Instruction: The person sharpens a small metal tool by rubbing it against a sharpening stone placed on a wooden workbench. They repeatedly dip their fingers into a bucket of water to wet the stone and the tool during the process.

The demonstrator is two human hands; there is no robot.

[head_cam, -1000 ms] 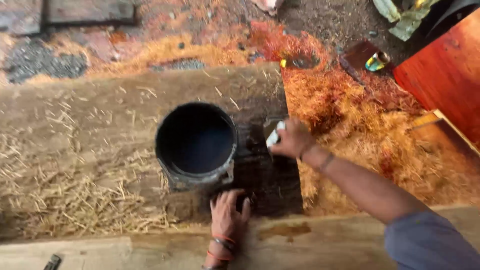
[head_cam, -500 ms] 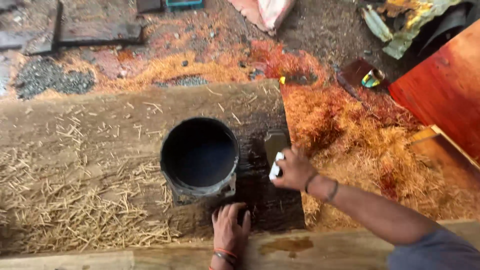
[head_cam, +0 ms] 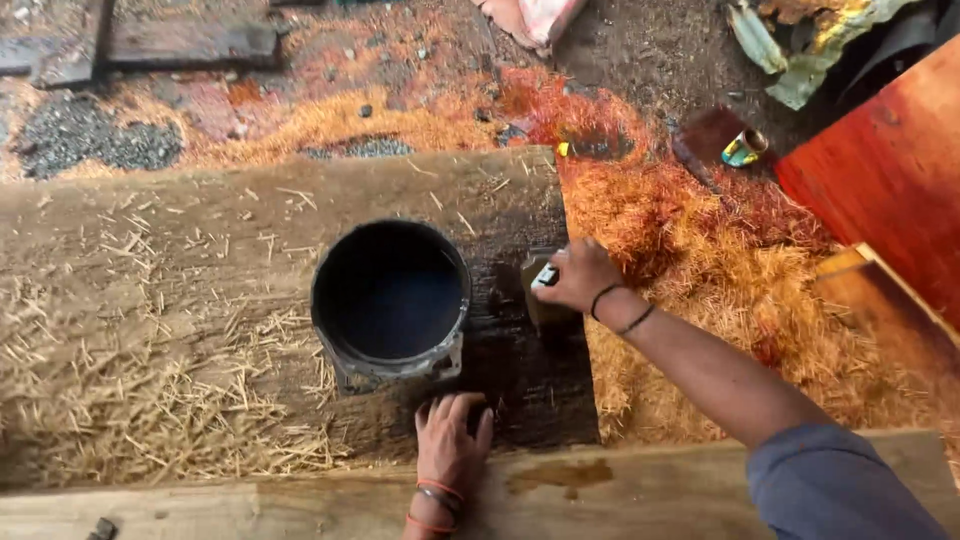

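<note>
A paintbrush (head_cam: 541, 290) is in the right hand (head_cam: 580, 275), which is closed tight around its handle. The brush sits on the dark, wet-looking part of a big wooden beam (head_cam: 200, 260), close to the beam's right end. The bristles point down toward the near side and touch the wood. Just to the left of the brush stands a round black bucket (head_cam: 390, 300) with dark liquid inside. The bucket stands upright on the beam. The left hand (head_cam: 452, 435) lies flat on the beam, near to us, just in front of the bucket. Its fingers are spread out and it holds nothing. Both wrists have thin bands on them. Lots of pale wood shavings (head_cam: 150, 400) lie on the left part of the beam. A lighter plank (head_cam: 620, 490) runs along the near edge, under the left wrist. To the right of the beam the ground is covered in orange sawdust (head_cam: 700, 250). A small colourful tin (head_cam: 744, 148) lies far off on the right, on the dirt. A red wooden board (head_cam: 890, 170) is at the far right edge. A pile of grey gravel (head_cam: 90, 140) sits far away on the left.
</note>
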